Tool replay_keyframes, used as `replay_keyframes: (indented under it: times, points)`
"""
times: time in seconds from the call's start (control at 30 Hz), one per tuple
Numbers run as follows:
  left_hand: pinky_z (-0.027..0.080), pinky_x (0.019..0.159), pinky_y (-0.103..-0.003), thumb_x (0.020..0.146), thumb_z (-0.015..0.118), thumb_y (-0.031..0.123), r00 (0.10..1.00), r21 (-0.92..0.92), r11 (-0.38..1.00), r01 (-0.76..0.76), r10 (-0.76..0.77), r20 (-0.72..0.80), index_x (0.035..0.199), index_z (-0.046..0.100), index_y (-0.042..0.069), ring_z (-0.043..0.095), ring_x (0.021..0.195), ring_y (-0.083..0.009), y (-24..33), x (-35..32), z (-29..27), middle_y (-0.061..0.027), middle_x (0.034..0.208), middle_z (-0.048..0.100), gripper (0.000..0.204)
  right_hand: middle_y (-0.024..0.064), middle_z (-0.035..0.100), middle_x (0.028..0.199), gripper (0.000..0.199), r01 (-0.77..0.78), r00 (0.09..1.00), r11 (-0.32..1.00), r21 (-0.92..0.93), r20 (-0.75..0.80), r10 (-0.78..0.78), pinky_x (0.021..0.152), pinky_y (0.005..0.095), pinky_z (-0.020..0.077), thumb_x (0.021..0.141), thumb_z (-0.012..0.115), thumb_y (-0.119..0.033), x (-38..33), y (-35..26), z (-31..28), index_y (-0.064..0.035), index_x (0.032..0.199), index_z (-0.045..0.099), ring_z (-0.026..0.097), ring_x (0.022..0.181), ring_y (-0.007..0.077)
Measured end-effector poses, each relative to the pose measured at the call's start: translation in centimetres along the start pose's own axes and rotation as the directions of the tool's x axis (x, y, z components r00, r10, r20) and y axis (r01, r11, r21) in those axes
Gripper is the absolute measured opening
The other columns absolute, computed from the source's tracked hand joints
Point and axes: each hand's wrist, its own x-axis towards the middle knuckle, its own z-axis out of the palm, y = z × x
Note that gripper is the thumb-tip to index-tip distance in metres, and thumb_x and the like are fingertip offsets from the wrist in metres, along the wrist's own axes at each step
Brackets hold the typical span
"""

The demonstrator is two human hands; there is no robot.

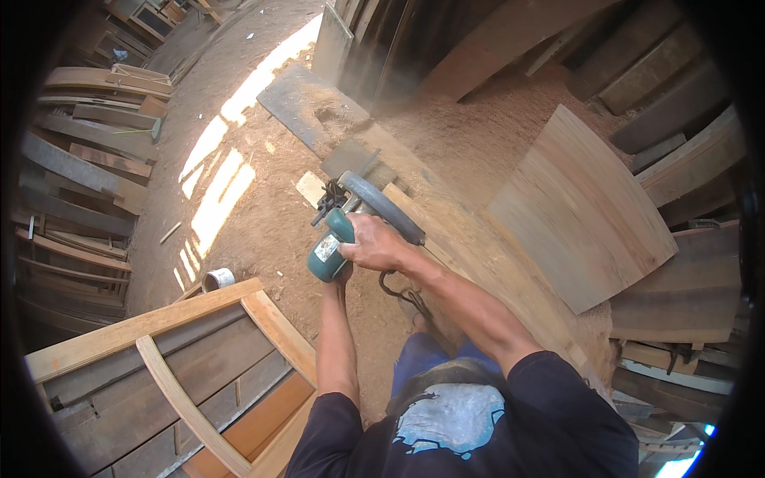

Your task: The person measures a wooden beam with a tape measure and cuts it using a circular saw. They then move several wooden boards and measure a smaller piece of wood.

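Note:
Both hands are on a green circular saw (324, 256) with a dark round blade guard (382, 205). The fingers of my right hand (374, 241) wrap round its handle. My left hand (343, 276) is under the motor housing, its fingers mostly hidden behind the green body. The saw rests at the left edge of a long plank bench (470, 239), over a pale strip of wood (422, 217). A small light wood piece (310, 190) sticks out beyond the saw's front. The black power cord (408, 296) hangs down beside my right forearm. Where the blade meets the wood is hidden.
A wide wooden panel (586, 211) leans at the bench's right. At lower left lies a wooden frame (151, 321), with a white can (217, 279) beyond it. Stacked boards (96, 159) line the left side; more stand at the far right. Sawdust (319, 107) covers bench and floor.

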Motion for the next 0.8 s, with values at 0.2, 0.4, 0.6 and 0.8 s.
replay_keyframes:
  times: [0.2, 0.4, 0.6, 0.8]
  points:
    - [0.048, 0.100, -0.035, 0.099, 0.057, 0.020, 0.996, -0.099, 0.993, -0.061, 0.055, -0.065, 0.127, 0.054, 0.007, 0.059, 0.110, -0.0174, 0.4, -1.3, -5.2, -0.0065, 0.122, 0.061, 0.031, 0.0245, 0.066, 0.096, 0.044, 0.001, 0.999, 1.000, -0.022, 0.049, 0.000, 0.083, 0.0436, 0.0516, 0.076, 0.063, -0.016, 0.7, -2.4, 1.5, 0.0009, 0.117, 0.059, 0.066, 0.089, 0.0350]
    - [0.049, 0.100, -0.036, 0.097, 0.059, 0.024, 0.999, -0.349, 0.937, -0.016, 0.003, -0.037, 0.127, 0.055, 0.007, 0.061, 0.110, -0.0188, 2.4, 0.3, 0.4, -0.0065, 0.122, 0.062, 0.034, 0.0260, 0.067, 0.098, 0.047, 0.000, 0.999, 1.000, -0.027, 0.041, 0.001, 0.084, 0.0431, 0.0519, 0.077, 0.063, -0.016, 1.1, -1.7, 0.4, -0.0005, 0.122, 0.059, 0.067, 0.092, 0.0368]
    - [0.050, 0.097, -0.035, 0.097, 0.060, 0.025, 0.997, -0.264, 0.964, 0.006, -0.028, -0.078, 0.126, 0.054, 0.009, 0.060, 0.108, -0.0167, 3.3, 0.0, 0.1, -0.0043, 0.120, 0.061, 0.034, 0.0258, 0.066, 0.095, 0.045, 0.075, 0.997, 0.996, -0.041, 0.009, -0.075, 0.082, 0.0432, 0.0518, 0.076, 0.064, -0.016, 1.4, -0.9, 1.2, 0.0004, 0.118, 0.059, 0.067, 0.090, 0.0370]
    - [0.051, 0.097, -0.035, 0.096, 0.063, 0.026, 0.999, -0.244, 0.970, -0.001, -0.013, -0.053, 0.125, 0.054, 0.009, 0.061, 0.107, -0.0166, 3.6, 0.0, 0.3, -0.0042, 0.119, 0.061, 0.035, 0.0242, 0.064, 0.085, 0.034, 0.123, 0.992, 0.992, 0.011, -0.041, -0.123, 0.075, 0.0447, 0.0502, 0.076, 0.064, -0.017, 0.3, -2.8, 0.4, 0.0030, 0.102, 0.059, 0.065, 0.081, 0.0370]
